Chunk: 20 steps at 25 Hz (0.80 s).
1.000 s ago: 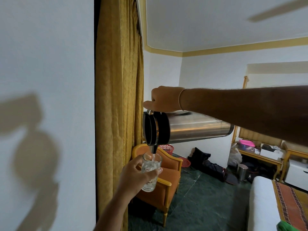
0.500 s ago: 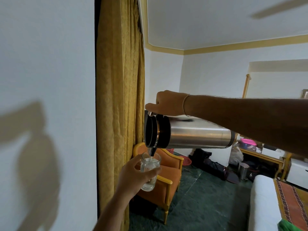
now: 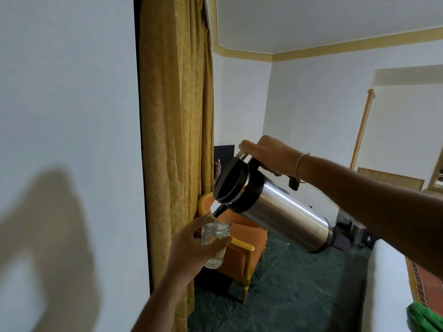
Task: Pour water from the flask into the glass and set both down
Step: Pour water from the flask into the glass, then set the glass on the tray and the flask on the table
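A steel flask [image 3: 285,215] with a black lid and black handle hangs in the air, tipped with its spout down to the left. My right hand [image 3: 268,155] grips the handle from above. The spout sits right over the rim of a clear glass [image 3: 215,240], which is mostly full of water. My left hand [image 3: 191,250] wraps around the glass from the left and holds it upright below the spout. Both are held in mid-air in front of a curtain.
A white wall [image 3: 67,116] is close on the left, with a yellow curtain [image 3: 175,116] beside it. An orange armchair [image 3: 242,250] stands below the glass on a dark green floor [image 3: 299,295]. A white bed [image 3: 388,283] edge lies at the right.
The flask's base has dropped from level, so it now tilts less steeply. Both hands and the glass sit lower in view as the camera turned.
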{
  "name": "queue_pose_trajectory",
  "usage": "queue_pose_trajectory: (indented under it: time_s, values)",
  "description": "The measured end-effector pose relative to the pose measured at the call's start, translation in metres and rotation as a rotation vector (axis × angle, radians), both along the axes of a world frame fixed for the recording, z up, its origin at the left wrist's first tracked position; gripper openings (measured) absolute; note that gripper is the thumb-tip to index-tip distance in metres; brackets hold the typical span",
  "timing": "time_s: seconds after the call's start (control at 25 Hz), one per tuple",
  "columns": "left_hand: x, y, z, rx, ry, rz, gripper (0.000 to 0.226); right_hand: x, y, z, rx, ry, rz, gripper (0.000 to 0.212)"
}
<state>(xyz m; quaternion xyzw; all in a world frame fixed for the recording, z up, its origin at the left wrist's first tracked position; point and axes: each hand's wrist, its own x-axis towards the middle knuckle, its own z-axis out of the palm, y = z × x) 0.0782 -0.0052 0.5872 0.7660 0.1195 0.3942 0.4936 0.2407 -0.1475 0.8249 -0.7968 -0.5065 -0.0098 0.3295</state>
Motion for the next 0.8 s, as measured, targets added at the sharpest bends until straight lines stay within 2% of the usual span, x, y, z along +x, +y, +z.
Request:
queue_pose_trajectory:
  time_s: [0.12,0.32,0.36,0.44,0.52,0.68,0.8]
  values:
    - [-0.004,0.001,-0.01,-0.018,0.036,0.027,0.052,0.012,-0.02,-0.029,0.129,0.224,0.033,0.065]
    - [-0.017,-0.004,-0.041,-0.007,0.081,0.08,0.052,0.046,-0.051,-0.129,0.389,0.81,-0.088,0.068]
    - [-0.022,-0.004,-0.054,-0.013,0.117,0.097,0.057,0.053,-0.057,-0.162,0.445,0.906,-0.108,0.066]
    - [-0.027,-0.004,-0.086,-0.038,0.21,0.159,0.081,0.065,-0.067,-0.235,0.499,1.025,-0.23,0.06]
    - [-0.032,-0.003,-0.129,-0.018,0.292,0.224,0.101,0.068,-0.076,-0.313,0.448,1.126,-0.372,0.061]
    - [-0.044,0.005,-0.235,-0.021,0.527,0.264,0.097,0.052,-0.087,-0.47,0.354,1.291,-0.61,0.05]
    - [-0.051,0.003,-0.33,-0.059,0.705,0.301,0.09,0.035,-0.091,-0.581,0.431,1.365,-0.708,0.034]
